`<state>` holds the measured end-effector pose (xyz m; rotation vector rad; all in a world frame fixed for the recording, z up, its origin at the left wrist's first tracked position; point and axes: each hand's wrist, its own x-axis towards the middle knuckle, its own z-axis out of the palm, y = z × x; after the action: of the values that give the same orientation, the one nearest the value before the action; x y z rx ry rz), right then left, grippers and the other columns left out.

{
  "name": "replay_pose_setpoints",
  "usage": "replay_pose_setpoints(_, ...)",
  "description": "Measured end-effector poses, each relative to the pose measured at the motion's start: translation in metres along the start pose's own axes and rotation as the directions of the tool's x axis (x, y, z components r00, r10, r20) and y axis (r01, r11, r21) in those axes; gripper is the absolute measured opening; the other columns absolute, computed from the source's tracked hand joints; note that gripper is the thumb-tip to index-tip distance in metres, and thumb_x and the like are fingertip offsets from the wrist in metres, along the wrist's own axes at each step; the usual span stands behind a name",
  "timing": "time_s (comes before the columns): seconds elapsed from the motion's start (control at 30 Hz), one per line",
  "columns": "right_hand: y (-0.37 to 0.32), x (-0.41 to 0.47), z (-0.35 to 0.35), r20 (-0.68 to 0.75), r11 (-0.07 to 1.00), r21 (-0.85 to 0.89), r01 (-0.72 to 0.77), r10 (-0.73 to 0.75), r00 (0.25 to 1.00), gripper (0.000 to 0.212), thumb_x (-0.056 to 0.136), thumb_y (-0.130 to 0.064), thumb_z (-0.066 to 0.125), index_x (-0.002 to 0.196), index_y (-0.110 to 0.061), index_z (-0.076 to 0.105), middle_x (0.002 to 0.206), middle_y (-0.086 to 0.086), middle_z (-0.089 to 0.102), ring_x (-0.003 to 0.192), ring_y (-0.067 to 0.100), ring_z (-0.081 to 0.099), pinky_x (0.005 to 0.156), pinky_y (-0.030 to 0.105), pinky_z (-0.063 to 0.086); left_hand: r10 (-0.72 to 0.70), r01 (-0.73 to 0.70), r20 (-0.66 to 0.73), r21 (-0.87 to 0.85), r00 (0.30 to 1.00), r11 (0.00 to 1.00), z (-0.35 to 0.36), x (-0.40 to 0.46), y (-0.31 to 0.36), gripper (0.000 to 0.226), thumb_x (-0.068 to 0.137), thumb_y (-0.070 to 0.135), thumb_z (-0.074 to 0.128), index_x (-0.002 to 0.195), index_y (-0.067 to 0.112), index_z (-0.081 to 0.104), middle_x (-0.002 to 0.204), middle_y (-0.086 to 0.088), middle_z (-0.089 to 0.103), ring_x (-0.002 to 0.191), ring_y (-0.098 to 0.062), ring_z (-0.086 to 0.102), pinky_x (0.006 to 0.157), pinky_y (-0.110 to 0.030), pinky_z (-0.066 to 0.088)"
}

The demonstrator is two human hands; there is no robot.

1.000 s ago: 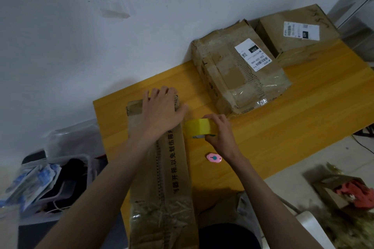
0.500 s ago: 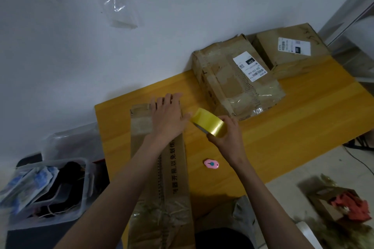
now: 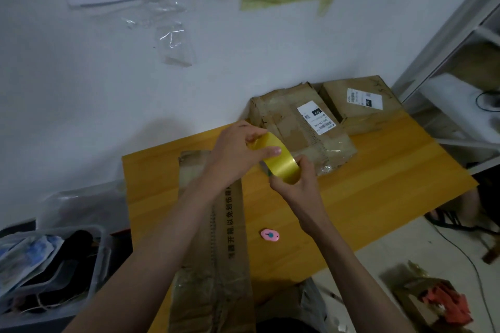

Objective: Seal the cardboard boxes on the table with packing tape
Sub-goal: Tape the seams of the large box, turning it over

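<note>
A yellow roll of packing tape (image 3: 281,163) is held in the air above the wooden table (image 3: 378,186). My right hand (image 3: 293,188) grips the roll from below. My left hand (image 3: 238,151) pinches its upper edge with thumb and fingers. Under my left arm lies a long flat cardboard box (image 3: 216,251) with printed characters, running toward me. Two more cardboard boxes, a large taped one (image 3: 297,127) and a smaller one (image 3: 359,105), both with white labels, sit at the table's far side against the wall.
A small pink cutter (image 3: 269,235) lies on the table right of the long box. A clear plastic bin (image 3: 46,265) with bags stands on the floor at left. Metal shelving (image 3: 460,62) is at right, and scraps and a cable lie on the floor lower right.
My left hand left the long box and rose to take the tape roll. My right hand lifted the roll higher. The camera tilted up, showing more wall.
</note>
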<state>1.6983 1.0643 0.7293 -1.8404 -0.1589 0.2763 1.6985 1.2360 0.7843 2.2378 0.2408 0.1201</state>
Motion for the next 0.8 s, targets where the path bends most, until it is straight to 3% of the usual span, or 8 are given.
replay_pose_setpoints(0.13, -0.006, -0.010, 0.000, 0.052, 0.996, 0.080, 0.026, -0.030, 0.998, 0.054, 0.072, -0.046, 0.078, 0.096, -0.010, 0.046, 0.099, 0.025, 0.045, 0.082, 0.029, 0.043, 0.068, 0.044, 0.040, 0.041, -0.039, -0.051, 0.054, 0.998, 0.998, -0.009, -0.008, 0.014, 0.055, 0.076, 0.055, 0.080, 0.120, 0.025, 0.073, 0.107, 0.012, 0.059, 0.099, -0.006, 0.059, 0.090, -0.034, 0.054)
replay_pose_setpoints(0.27, -0.019, -0.018, 0.000, 0.023, 0.992, 0.103, 0.070, -0.073, 0.997, 0.056, 0.072, -0.047, 0.079, 0.097, -0.008, 0.047, 0.095, 0.020, 0.049, 0.080, 0.025, 0.046, 0.067, 0.043, 0.042, 0.140, -0.129, -0.093, 0.110, 0.986, 0.986, -0.016, -0.020, 0.025, 0.049, 0.081, 0.051, 0.077, 0.122, 0.023, 0.072, 0.102, 0.016, 0.053, 0.094, -0.003, 0.055, 0.084, -0.021, 0.047)
replay_pose_setpoints(0.43, -0.027, -0.020, 0.000, -0.009, 0.992, 0.088, 0.085, -0.085, 0.996, 0.049, 0.072, -0.047, 0.082, 0.091, -0.021, 0.045, 0.098, 0.022, 0.047, 0.090, 0.043, 0.049, 0.072, 0.062, 0.048, 0.257, -0.226, -0.162, 0.187, 0.953, 0.956, -0.021, -0.036, 0.032, 0.040, 0.087, 0.042, 0.075, 0.121, 0.021, 0.073, 0.100, 0.015, 0.051, 0.089, -0.002, 0.052, 0.074, -0.008, 0.037)
replay_pose_setpoints(0.5, -0.030, -0.022, 0.000, -0.018, 0.993, 0.082, 0.083, -0.081, 0.997, 0.048, 0.071, -0.049, 0.082, 0.088, -0.025, 0.044, 0.098, 0.023, 0.046, 0.089, 0.044, 0.049, 0.071, 0.062, 0.048, 0.283, -0.247, -0.175, 0.200, 0.943, 0.948, -0.022, -0.041, 0.033, 0.038, 0.088, 0.039, 0.074, 0.121, 0.020, 0.073, 0.102, 0.011, 0.055, 0.090, -0.004, 0.053, 0.076, -0.012, 0.037)
replay_pose_setpoints(0.63, -0.033, -0.025, -0.001, -0.017, 0.993, 0.057, 0.099, -0.098, 0.995, 0.051, 0.071, -0.052, 0.082, 0.090, -0.023, 0.045, 0.099, 0.023, 0.047, 0.090, 0.047, 0.049, 0.070, 0.063, 0.048, 0.314, -0.286, -0.178, 0.164, 0.933, 0.944, -0.028, -0.046, 0.035, 0.037, 0.086, 0.035, 0.077, 0.119, 0.018, 0.073, 0.106, 0.009, 0.057, 0.096, -0.007, 0.055, 0.081, -0.027, 0.052)
replay_pose_setpoints(0.8, -0.039, -0.030, -0.001, -0.031, 0.986, 0.014, 0.166, -0.165, 0.986, 0.055, 0.069, -0.055, 0.076, 0.091, -0.015, 0.046, 0.094, 0.012, 0.047, 0.084, 0.030, 0.046, 0.070, 0.049, 0.045, 0.327, -0.310, -0.105, 0.151, 0.939, 0.939, -0.027, -0.050, 0.040, 0.051, 0.084, 0.044, 0.077, 0.130, 0.023, 0.065, 0.117, 0.013, 0.052, 0.110, -0.003, 0.050, 0.093, -0.021, 0.043)
